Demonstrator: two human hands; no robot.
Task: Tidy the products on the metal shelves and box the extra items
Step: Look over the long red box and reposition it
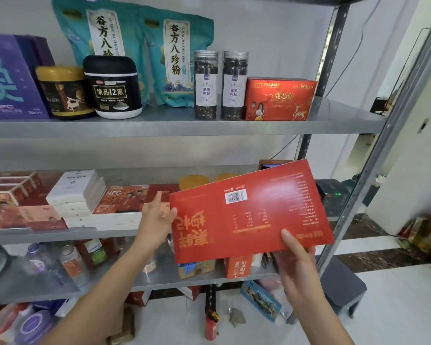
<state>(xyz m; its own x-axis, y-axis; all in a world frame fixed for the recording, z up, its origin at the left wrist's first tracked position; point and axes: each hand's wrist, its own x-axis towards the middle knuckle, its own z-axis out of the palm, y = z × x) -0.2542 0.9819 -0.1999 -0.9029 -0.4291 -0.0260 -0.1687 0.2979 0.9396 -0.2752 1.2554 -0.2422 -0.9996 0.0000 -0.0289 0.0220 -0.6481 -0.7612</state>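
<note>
Head camera shows me 1 big red box (249,210) held up in front of the middle shelf (60,234). It rests on nothing but my hands. It is tilted, with its right end higher. The writing on it is upside down, and the side with the barcode faces me.

My left hand (157,217) grips the left edge, with the thumb on the front and the fingers behind. My right hand (296,257) pinches the bottom edge near the right corner, with the thumb on the front and the fingers underneath.

The left part of the middle shelf is full. A stack of white boxes (77,192) sits there, with orange boxes (120,197) just beside it. Behind the big red box I see 2 yellow tops (194,180). I cannot tell if the box touches them.

On the top shelf (159,125) stand 2 jars (205,85), a small red box (279,99) just beside them, and a black tub (112,88).

I think this step is finding a home for the big red box. I cannot tell if it belongs on a shelf or is an extra to pack. To do it well, I would use both hands, turn the box the right way up, make it level, and move it slowly so it does not bump the yellow tops.
</note>
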